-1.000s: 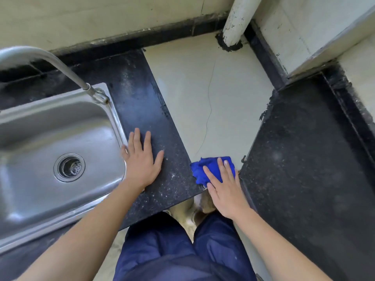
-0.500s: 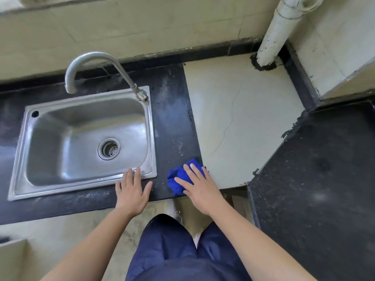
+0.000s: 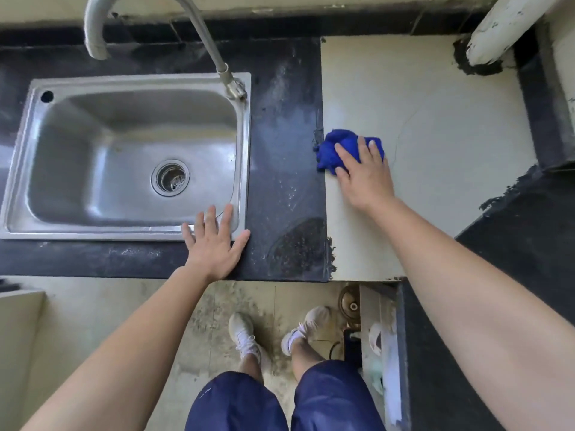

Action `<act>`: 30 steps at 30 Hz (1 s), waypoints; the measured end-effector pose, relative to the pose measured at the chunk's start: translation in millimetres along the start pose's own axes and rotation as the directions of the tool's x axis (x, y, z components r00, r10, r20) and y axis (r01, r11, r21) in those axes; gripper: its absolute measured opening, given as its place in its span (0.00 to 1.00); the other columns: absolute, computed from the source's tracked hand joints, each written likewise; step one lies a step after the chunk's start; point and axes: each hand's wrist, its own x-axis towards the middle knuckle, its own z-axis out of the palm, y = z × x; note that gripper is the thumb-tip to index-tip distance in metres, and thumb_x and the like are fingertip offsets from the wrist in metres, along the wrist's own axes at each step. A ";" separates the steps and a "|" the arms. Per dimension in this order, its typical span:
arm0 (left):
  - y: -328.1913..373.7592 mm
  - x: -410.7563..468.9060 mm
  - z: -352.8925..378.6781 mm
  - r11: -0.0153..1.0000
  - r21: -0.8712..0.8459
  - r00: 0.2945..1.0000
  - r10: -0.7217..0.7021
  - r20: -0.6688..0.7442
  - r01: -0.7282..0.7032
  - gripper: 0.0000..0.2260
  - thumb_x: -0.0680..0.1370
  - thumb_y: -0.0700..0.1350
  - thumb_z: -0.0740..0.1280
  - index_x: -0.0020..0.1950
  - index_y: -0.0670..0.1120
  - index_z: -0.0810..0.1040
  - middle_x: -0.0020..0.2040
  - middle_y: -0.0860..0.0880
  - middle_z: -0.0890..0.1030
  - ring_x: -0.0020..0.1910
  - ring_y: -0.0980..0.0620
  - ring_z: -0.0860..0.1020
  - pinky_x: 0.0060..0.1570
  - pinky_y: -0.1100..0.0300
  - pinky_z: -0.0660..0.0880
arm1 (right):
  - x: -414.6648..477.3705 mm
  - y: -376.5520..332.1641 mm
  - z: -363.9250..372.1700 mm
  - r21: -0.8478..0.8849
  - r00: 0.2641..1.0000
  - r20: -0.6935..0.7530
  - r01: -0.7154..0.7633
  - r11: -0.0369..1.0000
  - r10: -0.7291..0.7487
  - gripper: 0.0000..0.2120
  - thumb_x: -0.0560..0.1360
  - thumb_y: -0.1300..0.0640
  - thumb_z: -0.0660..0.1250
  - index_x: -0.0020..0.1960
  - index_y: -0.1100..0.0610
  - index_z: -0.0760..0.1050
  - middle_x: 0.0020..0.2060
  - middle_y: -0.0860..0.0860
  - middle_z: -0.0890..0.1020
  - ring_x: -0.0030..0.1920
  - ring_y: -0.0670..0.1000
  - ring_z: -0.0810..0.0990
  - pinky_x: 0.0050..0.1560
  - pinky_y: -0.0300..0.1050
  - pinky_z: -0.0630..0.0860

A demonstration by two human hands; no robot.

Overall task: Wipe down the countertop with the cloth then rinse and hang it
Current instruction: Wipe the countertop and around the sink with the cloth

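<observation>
Head view: right hand (image 3: 362, 178), fingers flat, presses the cloth (image 3: 337, 147), half hiding it; left hand (image 3: 214, 244) splays wide over the sink (image 3: 245, 150) rim; tap (image 3: 201, 32) arch cut off.

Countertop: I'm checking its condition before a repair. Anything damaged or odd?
Yes. The cream tile has a thin crack curving beside the blue cloth, and black sealant is ragged at its front-left corner and round the white pipe.

The black countertop (image 3: 284, 157) holds a steel sink (image 3: 133, 79) at the frame's left; a cream slab (image 3: 441, 144) adjoins it centre-right, where a bunched blue cloth (image 3: 334, 147) lies at the seam.
</observation>
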 end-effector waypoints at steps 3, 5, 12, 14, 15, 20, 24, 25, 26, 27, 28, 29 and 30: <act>-2.4 0.9 4.5 1.000 -0.022 0.999 0.010 -0.035 -0.010 0.31 0.81 0.66 0.48 0.81 0.58 0.43 0.81 0.45 0.45 0.80 0.43 0.43 0.74 0.38 0.36 | 50.0 -16.4 -11.4 -0.026 1.000 -0.012 -0.002 1.000 0.002 0.25 0.84 0.45 0.52 0.80 0.45 0.55 0.81 0.57 0.49 0.80 0.61 0.47 0.78 0.59 0.46; -4.0 1.3 7.6 1.000 -0.023 0.998 0.017 -0.061 -0.018 0.31 0.80 0.66 0.48 0.81 0.58 0.43 0.81 0.46 0.46 0.79 0.43 0.43 0.74 0.39 0.36 | 77.3 -37.6 -12.3 -0.036 0.999 -0.033 0.001 0.999 -0.002 0.25 0.83 0.45 0.53 0.80 0.44 0.56 0.81 0.57 0.49 0.80 0.61 0.46 0.78 0.59 0.45; -7.0 3.1 13.5 0.999 -0.034 0.995 0.032 -0.099 -0.035 0.31 0.80 0.66 0.49 0.80 0.59 0.44 0.81 0.48 0.47 0.79 0.45 0.44 0.74 0.40 0.36 | 101.7 -122.4 14.4 -0.049 0.986 -0.087 0.138 0.989 -0.142 0.25 0.83 0.46 0.49 0.79 0.43 0.56 0.81 0.56 0.49 0.80 0.59 0.45 0.78 0.60 0.41; -8.3 3.0 14.4 0.998 -0.037 0.995 0.038 -0.095 -0.042 0.31 0.80 0.66 0.48 0.80 0.59 0.44 0.81 0.49 0.47 0.79 0.45 0.44 0.74 0.40 0.36 | 76.3 -131.5 29.3 -0.045 0.969 -0.080 0.231 0.972 -0.234 0.24 0.83 0.47 0.50 0.79 0.44 0.58 0.81 0.56 0.50 0.80 0.59 0.46 0.78 0.60 0.41; -8.8 2.8 14.3 0.998 -0.043 0.994 0.042 -0.099 -0.047 0.30 0.80 0.67 0.47 0.80 0.59 0.44 0.81 0.49 0.47 0.79 0.45 0.45 0.74 0.40 0.36 | 58.2 -131.3 37.5 -0.047 0.957 -0.079 0.275 0.960 -0.278 0.24 0.83 0.47 0.51 0.79 0.44 0.59 0.80 0.56 0.52 0.80 0.59 0.48 0.78 0.60 0.42; -10.5 2.7 13.5 0.994 -0.084 0.994 0.061 -0.091 -0.068 0.29 0.80 0.64 0.43 0.80 0.59 0.44 0.81 0.50 0.47 0.79 0.45 0.44 0.74 0.38 0.37 | -42.3 -95.5 71.0 -0.011 0.896 -0.091 0.435 0.900 -0.434 0.23 0.81 0.46 0.56 0.75 0.44 0.67 0.79 0.55 0.61 0.79 0.59 0.57 0.78 0.60 0.49; -10.2 2.2 10.2 0.993 -0.082 0.994 0.078 -0.073 -0.084 0.29 0.80 0.62 0.42 0.80 0.58 0.45 0.81 0.49 0.46 0.79 0.45 0.44 0.73 0.38 0.37 | -56.6 -74.9 68.8 -0.034 0.881 -0.034 0.471 0.881 -0.472 0.22 0.81 0.45 0.56 0.74 0.42 0.68 0.78 0.52 0.62 0.79 0.56 0.57 0.78 0.58 0.50; -10.4 2.4 9.2 0.993 -0.082 0.995 0.076 -0.062 -0.081 0.28 0.81 0.62 0.43 0.80 0.58 0.44 0.81 0.49 0.45 0.79 0.45 0.43 0.73 0.38 0.37 | -45.2 -76.0 64.2 -0.045 0.885 -0.024 0.463 0.885 -0.465 0.22 0.81 0.45 0.55 0.75 0.42 0.67 0.79 0.52 0.61 0.79 0.57 0.57 0.78 0.58 0.49; -10.4 2.3 8.3 0.993 -0.083 0.996 0.074 -0.052 -0.078 0.27 0.82 0.61 0.44 0.80 0.58 0.44 0.81 0.49 0.45 0.79 0.45 0.43 0.73 0.38 0.36 | -29.0 -78.4 57.7 -0.059 0.899 -0.023 0.436 0.898 -0.438 0.22 0.82 0.45 0.55 0.76 0.42 0.66 0.79 0.53 0.60 0.79 0.57 0.55 0.78 0.57 0.48; -9.8 2.2 7.6 0.994 -0.085 0.996 0.072 -0.045 -0.075 0.27 0.83 0.60 0.46 0.80 0.58 0.44 0.81 0.49 0.44 0.79 0.45 0.43 0.73 0.38 0.36 | -8.9 -81.6 49.5 -0.069 0.919 -0.028 0.390 0.918 -0.393 0.23 0.82 0.44 0.54 0.77 0.42 0.64 0.80 0.53 0.58 0.79 0.57 0.53 0.79 0.57 0.47; -9.4 2.2 6.9 0.994 -0.085 0.997 0.072 -0.040 -0.075 0.27 0.83 0.59 0.46 0.80 0.58 0.43 0.81 0.49 0.44 0.79 0.45 0.42 0.73 0.38 0.35 | 12.4 -85.2 40.3 -0.074 0.942 -0.037 0.331 0.941 -0.334 0.24 0.82 0.44 0.53 0.78 0.42 0.61 0.80 0.54 0.56 0.80 0.57 0.51 0.79 0.57 0.45; -9.2 2.2 6.5 0.993 -0.086 0.997 0.075 -0.035 -0.078 0.27 0.83 0.59 0.46 0.81 0.58 0.43 0.81 0.49 0.43 0.79 0.45 0.41 0.73 0.38 0.35 | 32.0 -89.1 31.0 -0.074 0.961 -0.043 0.269 0.960 -0.273 0.24 0.83 0.43 0.52 0.79 0.41 0.59 0.81 0.54 0.53 0.80 0.57 0.49 0.79 0.57 0.44; -9.4 2.3 6.3 0.993 -0.087 0.997 0.077 -0.029 -0.080 0.27 0.83 0.59 0.46 0.81 0.58 0.42 0.81 0.49 0.43 0.79 0.45 0.41 0.73 0.39 0.34 | 47.6 -93.0 23.2 -0.073 0.975 -0.043 0.213 0.974 -0.217 0.25 0.83 0.43 0.50 0.79 0.41 0.56 0.81 0.54 0.51 0.80 0.57 0.47 0.79 0.57 0.43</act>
